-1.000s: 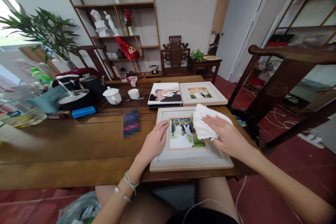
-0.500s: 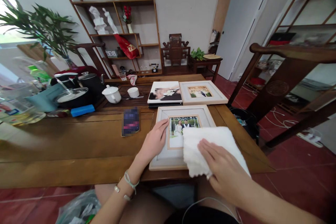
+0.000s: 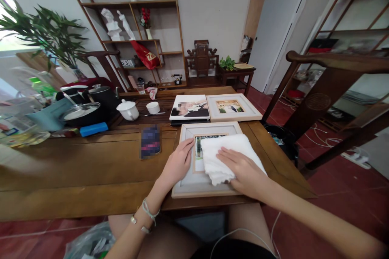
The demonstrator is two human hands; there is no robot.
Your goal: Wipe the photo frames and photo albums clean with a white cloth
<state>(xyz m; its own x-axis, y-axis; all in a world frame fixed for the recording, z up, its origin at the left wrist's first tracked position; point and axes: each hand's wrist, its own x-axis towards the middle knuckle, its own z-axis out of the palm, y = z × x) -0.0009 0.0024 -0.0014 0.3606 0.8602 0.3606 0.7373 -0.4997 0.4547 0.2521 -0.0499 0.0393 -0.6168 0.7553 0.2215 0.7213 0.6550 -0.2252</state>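
A light wooden picture frame [image 3: 179, 188] lies flat on the table before me, a photo [image 3: 199, 166] at its centre. My left hand [image 3: 180, 161] rests on its left side, fingers stretched out and lying on the frame's surface, holding nothing. In my right hand [image 3: 243, 170] is a folded white towel [image 3: 226, 151], pressed down with the fingers on top. The towel covers most of the photo and the frame's right part; my thumb is hidden from view.
Behind it lie a second light frame [image 3: 253, 109] and a white-edged picture [image 3: 190, 107]. A phone-like object [image 3: 150, 142], blurred out, lies left of the frame. Farther left stand a white lidded cup [image 3: 127, 111], a small white cup [image 3: 152, 108], a blue box [image 3: 93, 129] and a black pan [image 3: 82, 117].
My right hand has slid the towel left and slightly away from me, over more of the photo. My left hand stays at the frame's left side.
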